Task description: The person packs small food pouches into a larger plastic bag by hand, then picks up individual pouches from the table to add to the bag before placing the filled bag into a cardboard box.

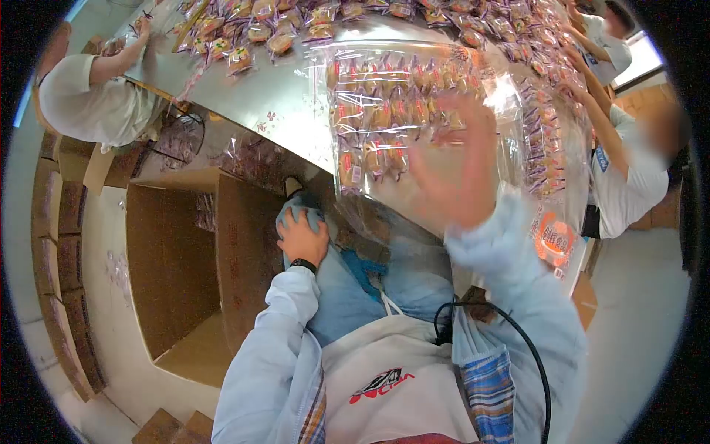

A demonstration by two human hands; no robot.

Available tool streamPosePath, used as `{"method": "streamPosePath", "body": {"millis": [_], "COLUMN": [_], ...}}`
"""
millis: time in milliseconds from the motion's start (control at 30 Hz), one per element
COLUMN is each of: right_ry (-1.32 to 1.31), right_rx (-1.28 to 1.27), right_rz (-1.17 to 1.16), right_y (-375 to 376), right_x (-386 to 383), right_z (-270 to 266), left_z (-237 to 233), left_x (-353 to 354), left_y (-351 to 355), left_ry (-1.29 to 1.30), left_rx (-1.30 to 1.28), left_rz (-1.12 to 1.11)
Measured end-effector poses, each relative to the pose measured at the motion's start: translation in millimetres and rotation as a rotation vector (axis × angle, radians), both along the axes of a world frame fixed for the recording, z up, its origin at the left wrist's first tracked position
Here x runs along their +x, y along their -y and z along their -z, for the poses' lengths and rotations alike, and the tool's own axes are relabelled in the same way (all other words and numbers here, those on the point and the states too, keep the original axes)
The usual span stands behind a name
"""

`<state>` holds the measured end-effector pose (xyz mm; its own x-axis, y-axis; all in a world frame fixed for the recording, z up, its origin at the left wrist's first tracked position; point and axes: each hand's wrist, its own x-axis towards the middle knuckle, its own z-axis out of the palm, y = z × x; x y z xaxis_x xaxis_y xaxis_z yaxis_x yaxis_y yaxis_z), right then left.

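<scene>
My left hand lies on my left knee, fingers spread over the light blue trouser cloth, a dark band at its wrist. Motion blurs my right hand, raised above the front of the metal table; whether it holds anything I cannot tell. Beneath and beside it is a large clear plastic bag with rows of small wrapped cakes or cookies inside. The bag's near edge hangs over the table edge towards my lap. Right of my right hand, another filled clear bag carries an orange printed label.
A big open cardboard box stands on the floor to my left. Loose wrapped pieces cover the table's far side. One person works at the left, others at the right. A black cable crosses my right side.
</scene>
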<state>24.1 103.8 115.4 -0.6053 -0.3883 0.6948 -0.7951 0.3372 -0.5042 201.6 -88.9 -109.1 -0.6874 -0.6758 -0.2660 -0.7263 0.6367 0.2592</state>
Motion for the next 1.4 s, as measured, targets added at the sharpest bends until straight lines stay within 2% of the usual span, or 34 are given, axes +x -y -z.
{"method": "streamPosePath", "body": {"millis": [33,100,167,233,400,500,533,567,700,800,933,1067,1233,1367,1400], "right_ry": [0.008,-0.21,-0.181,0.115,0.013,0.072,0.115,0.147,0.208,0.225,0.041,0.124,0.194,0.025,-0.015], "right_rx": [0.01,0.165,0.246,0.337,0.586,0.737,0.793,0.91,1.061,1.033,0.979,0.958,0.81,0.749,0.704], "right_rz": [0.006,-0.038,-0.053,-0.064,0.167,0.127,0.094,0.159,0.137,0.079,0.096,-0.053,-0.09,0.217,0.219], "right_y": [13.8,44.5,82.4,121.9,212.0,249.5,257.3,259.7,268.4,272.0,265.0,253.9,231.8,226.4,226.1], "right_x": [-29.2,-96.2,-144.8,-207.8,-232.4,-258.4,-259.0,-256.6,-288.1,-312.2,-330.3,-375.4,-376.0,-369.5,-367.0], "right_z": [-11.2,-19.6,-12.8,24.8,62.7,78.4,68.4,60.6,60.7,68.7,87.1,91.0,85.6,97.5,98.6], "left_z": [0.6,0.9,2.1,-2.4,4.0,7.8,9.4,10.5,10.7,13.3,13.6,10.3,7.4,14.9,15.7], "left_x": [-0.1,-2.3,-5.4,-9.1,-15.3,-21.6,-23.5,-24.0,-30.1,-31.9,-32.0,-31.3,-30.7,-29.3,-29.2], "left_y": [-0.3,0.0,-0.1,0.7,1.9,6.0,7.6,8.8,13.2,14.3,14.7,12.2,10.0,7.7,7.6], "left_ry": [-0.009,-0.01,0.01,0.011,-0.003,0.013,0.02,0.002,0.017,0.018,0.01,0.008,0.033,0.019,0.016], "left_rx": [-0.006,-0.014,-0.017,-0.013,-0.039,-0.032,-0.026,-0.033,-0.036,-0.041,-0.044,-0.046,-0.084,-0.105,-0.105], "left_rz": [0.004,0.005,0.002,0.0,0.002,-0.009,-0.009,-0.005,-0.005,0.005,0.021,0.026,0.047,0.05,0.052]}}
